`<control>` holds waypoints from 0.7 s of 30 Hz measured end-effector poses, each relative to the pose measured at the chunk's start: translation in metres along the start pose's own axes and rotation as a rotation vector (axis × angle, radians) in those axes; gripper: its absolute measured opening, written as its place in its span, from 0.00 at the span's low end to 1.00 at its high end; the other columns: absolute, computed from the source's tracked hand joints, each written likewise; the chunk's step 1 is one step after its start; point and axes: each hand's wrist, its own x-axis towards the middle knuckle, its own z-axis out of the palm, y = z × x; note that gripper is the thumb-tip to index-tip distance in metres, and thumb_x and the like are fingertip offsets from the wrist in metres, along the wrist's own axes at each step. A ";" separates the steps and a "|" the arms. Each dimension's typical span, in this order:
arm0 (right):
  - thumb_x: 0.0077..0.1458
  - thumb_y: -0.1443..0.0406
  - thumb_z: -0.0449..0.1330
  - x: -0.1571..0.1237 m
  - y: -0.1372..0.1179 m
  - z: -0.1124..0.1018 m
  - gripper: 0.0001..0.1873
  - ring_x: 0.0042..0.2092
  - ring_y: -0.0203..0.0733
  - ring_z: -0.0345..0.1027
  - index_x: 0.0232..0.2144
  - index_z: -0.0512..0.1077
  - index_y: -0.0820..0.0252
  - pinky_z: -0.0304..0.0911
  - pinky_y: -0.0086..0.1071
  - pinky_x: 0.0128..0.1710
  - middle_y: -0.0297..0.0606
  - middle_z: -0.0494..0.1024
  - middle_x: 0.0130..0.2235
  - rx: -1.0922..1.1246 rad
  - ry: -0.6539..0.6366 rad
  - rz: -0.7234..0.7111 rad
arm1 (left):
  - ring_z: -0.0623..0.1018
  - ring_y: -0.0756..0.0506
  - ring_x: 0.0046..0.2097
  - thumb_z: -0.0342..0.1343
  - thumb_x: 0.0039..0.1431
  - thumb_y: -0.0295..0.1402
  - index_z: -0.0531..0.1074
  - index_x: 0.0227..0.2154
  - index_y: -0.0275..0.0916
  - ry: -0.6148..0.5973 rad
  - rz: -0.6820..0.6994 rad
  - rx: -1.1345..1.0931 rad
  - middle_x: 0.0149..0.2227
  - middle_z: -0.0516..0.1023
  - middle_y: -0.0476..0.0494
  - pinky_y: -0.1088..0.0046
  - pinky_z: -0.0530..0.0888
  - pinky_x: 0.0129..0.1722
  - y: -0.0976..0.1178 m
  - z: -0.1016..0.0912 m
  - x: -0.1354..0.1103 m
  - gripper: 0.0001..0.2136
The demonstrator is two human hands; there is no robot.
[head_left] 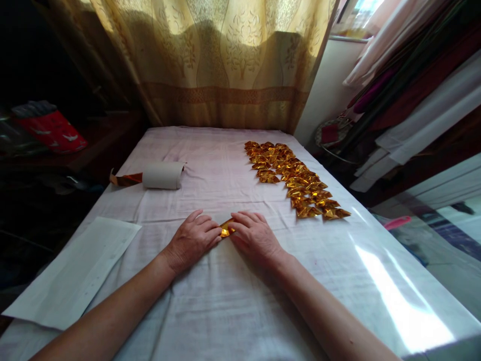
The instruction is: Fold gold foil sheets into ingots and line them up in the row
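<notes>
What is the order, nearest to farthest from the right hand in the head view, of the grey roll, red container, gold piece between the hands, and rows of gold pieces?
1. Gold piece: touching the right hand.
2. Rows of gold pieces: ahead, to the right.
3. Grey roll: ahead, to the left.
4. Red container: far left.

Foil [224, 232], one piece. Gold, metallic, glossy; bright highlights on the near face, a darker gold strip along the far edge. Folded and creased, the visible part small and narrow. Pose: aslant, the right end farther off than the left. Location: near the middle of the cloth [225, 311], pinched between left hand [195, 235] and right hand [253, 236]. Both ends hidden by fingers; full outline and contact with the cloth cannot be told.
</notes>
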 end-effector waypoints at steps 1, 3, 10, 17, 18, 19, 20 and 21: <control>0.61 0.66 0.61 0.002 -0.004 0.003 0.12 0.55 0.48 0.68 0.47 0.76 0.54 0.63 0.43 0.54 0.42 0.77 0.54 0.014 0.006 -0.025 | 0.76 0.45 0.45 0.52 0.67 0.35 0.77 0.40 0.44 0.015 -0.026 -0.012 0.40 0.81 0.49 0.57 0.62 0.60 0.003 0.001 0.000 0.08; 0.63 0.65 0.60 0.004 -0.010 0.009 0.09 0.50 0.45 0.71 0.45 0.77 0.53 0.65 0.39 0.49 0.40 0.80 0.49 0.045 0.031 -0.031 | 0.76 0.44 0.46 0.52 0.68 0.36 0.77 0.41 0.44 0.041 -0.078 -0.037 0.41 0.81 0.48 0.56 0.62 0.60 0.008 0.002 -0.002 0.09; 0.65 0.66 0.56 0.004 -0.014 0.017 0.10 0.45 0.42 0.72 0.40 0.78 0.56 0.67 0.36 0.47 0.40 0.81 0.44 0.127 0.059 0.031 | 0.76 0.44 0.46 0.52 0.67 0.36 0.76 0.44 0.44 0.011 -0.197 -0.166 0.43 0.81 0.47 0.54 0.60 0.60 0.009 0.007 -0.009 0.09; 0.61 0.68 0.57 0.007 -0.023 0.014 0.09 0.43 0.42 0.70 0.35 0.78 0.57 0.66 0.35 0.46 0.40 0.79 0.39 0.238 0.097 0.155 | 0.73 0.44 0.41 0.54 0.66 0.35 0.76 0.35 0.42 0.015 -0.313 -0.285 0.37 0.79 0.47 0.61 0.67 0.49 0.002 0.009 -0.006 0.07; 0.61 0.67 0.58 0.008 -0.024 0.014 0.08 0.42 0.42 0.70 0.34 0.77 0.57 0.66 0.35 0.45 0.40 0.79 0.39 0.253 0.093 0.171 | 0.73 0.44 0.41 0.54 0.66 0.35 0.76 0.35 0.42 0.020 -0.319 -0.291 0.37 0.79 0.47 0.61 0.67 0.48 0.003 0.009 -0.005 0.07; 0.61 0.67 0.58 0.009 -0.024 0.014 0.07 0.42 0.42 0.70 0.33 0.77 0.57 0.66 0.35 0.44 0.39 0.79 0.38 0.262 0.085 0.188 | 0.73 0.44 0.41 0.54 0.66 0.35 0.76 0.34 0.42 0.025 -0.327 -0.294 0.37 0.79 0.47 0.61 0.67 0.48 0.003 0.009 -0.004 0.07; 0.61 0.66 0.58 0.011 -0.024 0.014 0.07 0.41 0.42 0.70 0.33 0.77 0.57 0.65 0.34 0.44 0.39 0.78 0.37 0.267 0.074 0.205 | 0.73 0.44 0.41 0.54 0.66 0.35 0.75 0.34 0.41 0.029 -0.338 -0.296 0.36 0.78 0.47 0.61 0.67 0.48 0.004 0.010 -0.003 0.07; 0.62 0.66 0.58 0.012 -0.024 0.014 0.07 0.41 0.42 0.70 0.33 0.76 0.57 0.65 0.34 0.43 0.39 0.78 0.36 0.266 0.062 0.223 | 0.73 0.44 0.41 0.54 0.66 0.35 0.75 0.34 0.41 0.029 -0.353 -0.298 0.36 0.78 0.47 0.62 0.67 0.47 0.005 0.010 -0.002 0.07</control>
